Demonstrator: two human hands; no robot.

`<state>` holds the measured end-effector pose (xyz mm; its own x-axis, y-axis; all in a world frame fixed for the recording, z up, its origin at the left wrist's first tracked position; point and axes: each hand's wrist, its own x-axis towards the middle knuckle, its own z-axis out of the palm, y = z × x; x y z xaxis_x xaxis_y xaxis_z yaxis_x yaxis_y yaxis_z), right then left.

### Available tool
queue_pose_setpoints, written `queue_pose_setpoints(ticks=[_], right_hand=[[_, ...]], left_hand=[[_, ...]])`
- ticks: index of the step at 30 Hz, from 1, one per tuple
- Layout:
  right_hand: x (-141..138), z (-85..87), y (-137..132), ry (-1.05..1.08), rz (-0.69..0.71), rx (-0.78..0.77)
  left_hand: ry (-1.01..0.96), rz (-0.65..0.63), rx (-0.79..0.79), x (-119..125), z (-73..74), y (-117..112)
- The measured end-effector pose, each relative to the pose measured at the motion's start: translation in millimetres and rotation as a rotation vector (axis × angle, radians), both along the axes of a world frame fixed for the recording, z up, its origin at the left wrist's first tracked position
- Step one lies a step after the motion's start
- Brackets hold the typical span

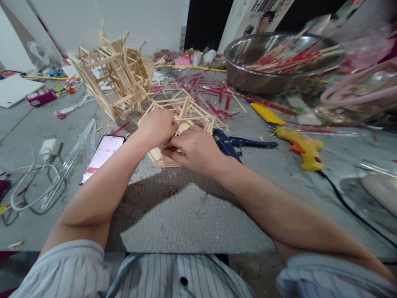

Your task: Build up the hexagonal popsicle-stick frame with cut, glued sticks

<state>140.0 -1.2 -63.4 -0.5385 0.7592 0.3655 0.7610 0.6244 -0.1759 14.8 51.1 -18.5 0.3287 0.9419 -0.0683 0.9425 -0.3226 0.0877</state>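
Note:
A low, many-sided frame of thin wooden sticks lies in front of me, with crossing sticks on its top. Over its left part is my left hand, fingers curled down onto the sticks; its fingertips are mostly hidden. My right hand, with a ring on one finger, closes in a pinch at the front right of the same frame, close to the left fingers. Any loose small piece between them cannot be made out. A taller stick structure stands behind, to the left.
A phone showing a timer lies by my left forearm, near a white charger. Blue cutters and a yellow glue gun are on the right. Farther back stands a metal bowl of sticks, with red scraps nearby.

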Motion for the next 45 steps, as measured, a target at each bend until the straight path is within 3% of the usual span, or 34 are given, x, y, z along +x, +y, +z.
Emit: queue_pose_setpoints(ticks=[6, 11, 14, 18, 24, 35, 45], right_hand=[[-1, -1.6, 0, -0.018, -0.008, 0.019], [15, 9.4, 5, 0.038, 0.026, -0.055], [34, 15.0, 15, 0.147, -0.076, -0.039], [48, 9.3, 33, 0.154, -0.183, 0.06], [39, 0.4, 48, 0.039, -0.22, -0.027], [37, 11.7, 48, -0.015, -0.227, -0.106], [38, 3.9, 51, 0.068, -0.227, -0.086]], left_hand=[[0.015, 0.006, -0.011, 0, 1.5, -3], [0.006, -0.017, -0.039, -1, 2.7, -2], [-0.008, -0.045, -0.053, -3, 2.9, -1], [-0.022, -0.063, -0.044, -4, 4.8, -3], [-0.002, -0.092, -0.074, -4, 8.0, -4], [0.034, -0.076, -0.071, -3, 8.9, -5], [0.004, -0.102, -0.098, -3, 10.3, -5]])
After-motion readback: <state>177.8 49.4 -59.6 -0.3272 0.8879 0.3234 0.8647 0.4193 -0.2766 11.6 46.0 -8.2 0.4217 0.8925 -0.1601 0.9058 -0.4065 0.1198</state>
